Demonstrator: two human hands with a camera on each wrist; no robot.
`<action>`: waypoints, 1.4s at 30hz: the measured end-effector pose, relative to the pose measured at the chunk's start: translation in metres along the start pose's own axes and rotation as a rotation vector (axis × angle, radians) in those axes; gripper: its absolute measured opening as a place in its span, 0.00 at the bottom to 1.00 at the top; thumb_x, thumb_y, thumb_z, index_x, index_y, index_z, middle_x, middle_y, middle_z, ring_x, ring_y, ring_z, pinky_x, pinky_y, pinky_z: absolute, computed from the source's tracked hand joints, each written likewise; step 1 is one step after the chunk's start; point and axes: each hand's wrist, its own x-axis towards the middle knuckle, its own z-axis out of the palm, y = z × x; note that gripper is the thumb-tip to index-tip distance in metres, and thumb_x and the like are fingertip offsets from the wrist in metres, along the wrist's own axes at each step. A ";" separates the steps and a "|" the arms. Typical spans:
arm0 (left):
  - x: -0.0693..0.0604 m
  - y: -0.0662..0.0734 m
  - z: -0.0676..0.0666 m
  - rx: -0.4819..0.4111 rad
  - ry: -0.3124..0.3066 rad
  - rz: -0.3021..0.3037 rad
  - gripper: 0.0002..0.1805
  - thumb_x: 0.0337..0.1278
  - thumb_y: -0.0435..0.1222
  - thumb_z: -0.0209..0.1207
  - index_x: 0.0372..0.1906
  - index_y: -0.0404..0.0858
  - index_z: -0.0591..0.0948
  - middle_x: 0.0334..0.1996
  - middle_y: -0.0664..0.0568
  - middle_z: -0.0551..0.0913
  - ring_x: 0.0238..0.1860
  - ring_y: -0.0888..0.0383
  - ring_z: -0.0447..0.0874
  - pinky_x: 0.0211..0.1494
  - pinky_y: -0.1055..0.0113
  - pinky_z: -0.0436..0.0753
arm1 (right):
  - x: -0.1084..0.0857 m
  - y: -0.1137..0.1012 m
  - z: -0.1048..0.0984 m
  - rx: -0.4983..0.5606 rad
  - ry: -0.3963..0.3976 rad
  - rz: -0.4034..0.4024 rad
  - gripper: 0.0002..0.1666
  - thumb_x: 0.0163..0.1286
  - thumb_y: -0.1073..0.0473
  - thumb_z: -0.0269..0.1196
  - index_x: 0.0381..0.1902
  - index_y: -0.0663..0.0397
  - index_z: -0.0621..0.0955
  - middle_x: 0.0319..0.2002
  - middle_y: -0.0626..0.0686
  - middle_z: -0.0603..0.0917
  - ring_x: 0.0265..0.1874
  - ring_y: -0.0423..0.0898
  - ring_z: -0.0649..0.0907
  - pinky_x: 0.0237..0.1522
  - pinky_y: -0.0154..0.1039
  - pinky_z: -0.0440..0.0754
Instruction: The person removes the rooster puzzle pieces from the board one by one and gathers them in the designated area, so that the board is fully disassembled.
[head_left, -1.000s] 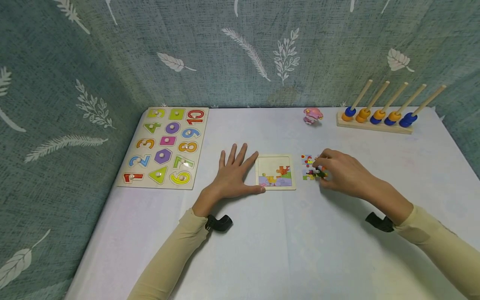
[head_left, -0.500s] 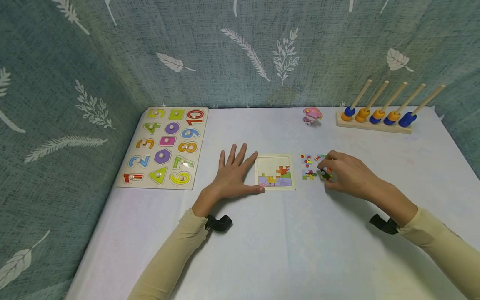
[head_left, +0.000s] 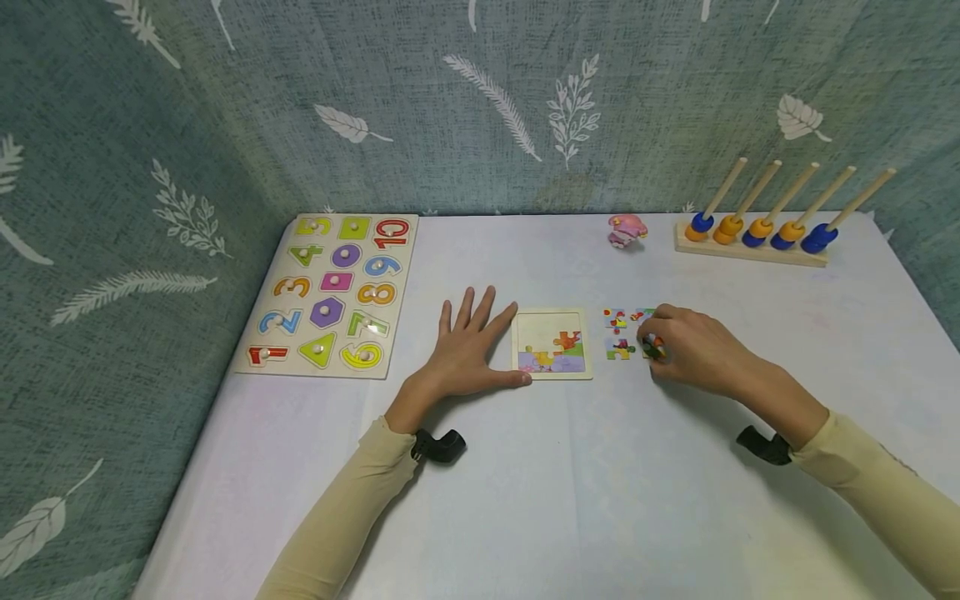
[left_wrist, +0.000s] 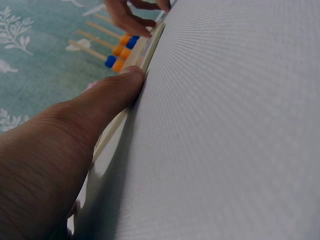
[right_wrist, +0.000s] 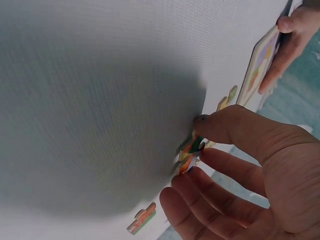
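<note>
My left hand (head_left: 467, 358) lies spread on the cloth, its thumb and index finger touching the left side of a small wooden puzzle frame (head_left: 551, 380). Joined pieces (head_left: 543, 361) fill the frame's lower part and part of its right side. In the left wrist view the thumb (left_wrist: 105, 100) rests against the frame's edge. To the frame's right, my right hand (head_left: 693, 346) pinches a dark green and red puzzle piece (head_left: 653, 347) (right_wrist: 196, 144) between thumb and fingers, low over the table. Loose pieces (head_left: 615, 318) (head_left: 620, 349) lie beside it; another piece (right_wrist: 142, 218) shows past the fingers.
A number-and-shape board (head_left: 307, 333) lies at the left. At the back are a pink figurine (head_left: 626, 231) and, further right, a wooden peg stand (head_left: 750, 247) with blue and orange beads. Patterned cloth (head_left: 420, 108) hangs behind the table.
My right hand has shifted slightly to the right, uncovering more of the loose pieces, and the dark green and red piece has moved with it. My left hand and the frame have stayed put.
</note>
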 end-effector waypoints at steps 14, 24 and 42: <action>0.001 0.000 0.001 -0.006 0.001 0.002 0.61 0.45 0.71 0.63 0.81 0.52 0.52 0.81 0.46 0.37 0.78 0.42 0.24 0.73 0.39 0.27 | 0.002 -0.002 -0.003 0.002 -0.056 0.021 0.18 0.53 0.64 0.76 0.43 0.60 0.86 0.42 0.57 0.83 0.42 0.54 0.83 0.43 0.55 0.82; 0.000 0.000 0.000 -0.013 0.003 0.004 0.60 0.45 0.70 0.63 0.81 0.51 0.52 0.81 0.45 0.37 0.78 0.42 0.25 0.72 0.38 0.27 | 0.002 -0.002 -0.004 -0.009 -0.050 0.008 0.18 0.53 0.65 0.75 0.44 0.59 0.87 0.42 0.56 0.83 0.43 0.54 0.84 0.42 0.55 0.82; 0.001 0.000 0.000 -0.008 0.003 0.003 0.61 0.44 0.71 0.63 0.81 0.52 0.52 0.81 0.46 0.37 0.78 0.42 0.25 0.73 0.39 0.28 | 0.015 -0.017 -0.010 0.034 0.025 -0.026 0.19 0.57 0.65 0.74 0.48 0.61 0.86 0.46 0.57 0.84 0.45 0.54 0.83 0.46 0.54 0.82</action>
